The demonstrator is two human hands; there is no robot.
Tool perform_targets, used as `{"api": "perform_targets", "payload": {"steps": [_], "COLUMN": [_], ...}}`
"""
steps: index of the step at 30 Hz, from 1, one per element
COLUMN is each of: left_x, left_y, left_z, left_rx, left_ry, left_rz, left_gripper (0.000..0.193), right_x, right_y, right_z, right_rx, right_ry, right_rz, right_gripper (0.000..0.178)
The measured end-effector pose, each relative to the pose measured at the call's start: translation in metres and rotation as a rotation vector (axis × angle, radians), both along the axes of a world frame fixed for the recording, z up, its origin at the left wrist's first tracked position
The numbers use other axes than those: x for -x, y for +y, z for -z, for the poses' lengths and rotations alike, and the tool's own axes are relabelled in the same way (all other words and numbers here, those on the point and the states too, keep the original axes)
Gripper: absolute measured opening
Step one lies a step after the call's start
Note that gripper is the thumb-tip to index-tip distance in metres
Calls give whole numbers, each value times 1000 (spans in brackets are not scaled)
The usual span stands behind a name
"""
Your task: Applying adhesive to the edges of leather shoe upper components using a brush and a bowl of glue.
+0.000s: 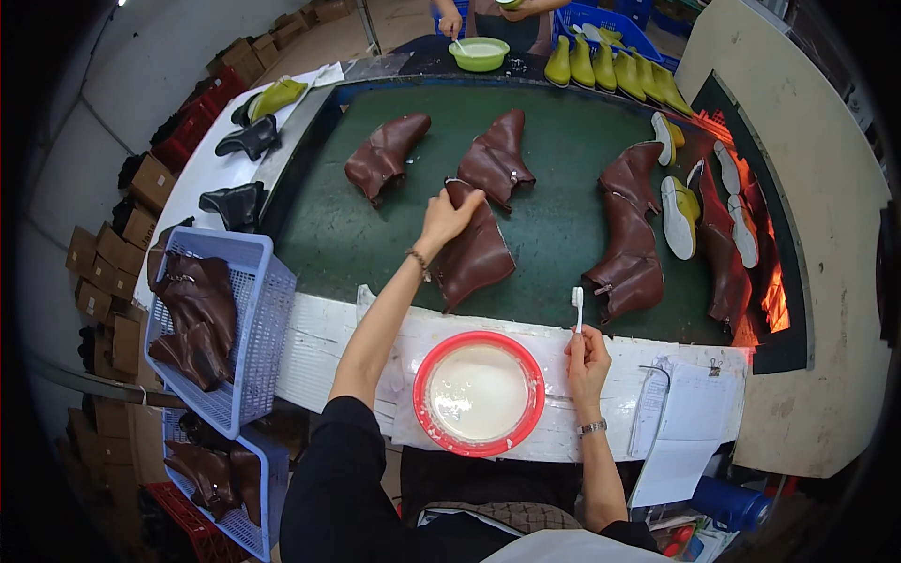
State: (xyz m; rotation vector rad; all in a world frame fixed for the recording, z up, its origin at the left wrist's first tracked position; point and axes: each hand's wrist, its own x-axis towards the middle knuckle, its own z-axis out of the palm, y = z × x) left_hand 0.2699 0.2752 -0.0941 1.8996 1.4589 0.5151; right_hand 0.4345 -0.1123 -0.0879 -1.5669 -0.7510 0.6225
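1. A brown boot upper (477,251) lies on a green belt (554,244), its long axis running far to near, slanting slightly right.
2. The left hand (450,221), nearer, pinches its far edge; the upper extends nearward from the fingers.
3. The right hand (588,361) clasps a white brush (578,310), well apart.
4. A red bowl (537,394) of white liquid (477,394) sits on the white counter (324,347).

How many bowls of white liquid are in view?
2. The red bowl sits on the near white ledge, left of the person's right hand; the green bowl stands beyond the green worktop, by a co-worker's hand.
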Motion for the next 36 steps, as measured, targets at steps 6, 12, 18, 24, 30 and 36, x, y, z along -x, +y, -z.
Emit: {"api": "perform_targets", "payload": {"steps": [6, 12, 18, 24, 30, 36], "left_x": [-31, -41, -11, 159, 295, 282], "left_y": [-36, -51, -73, -153, -270, -371], "left_z": [-12, -11, -37, -97, 9, -17], "left_rx": [-186, -257, -582, -634, -514, -457], "left_ry": [43, 34, -123, -199, 765, 802], "left_rz": [-114, -41, 64, -109, -447, -297], "left_gripper": [118, 100, 55, 52, 59, 55], "right_x": [4, 1, 3, -5, -5, -14], "right_y": [5, 1, 5, 3, 11, 6], "right_z": [-8, -6, 8, 16, 23, 31], "right_rx": [-5, -12, -58, -118, -116, -131], "right_ry": [44, 39, 55, 71, 26, -57], "right_rz": [-9, -11, -62, -29, -71, -98], "right_gripper": [14, 13, 14, 15, 18, 26]}}
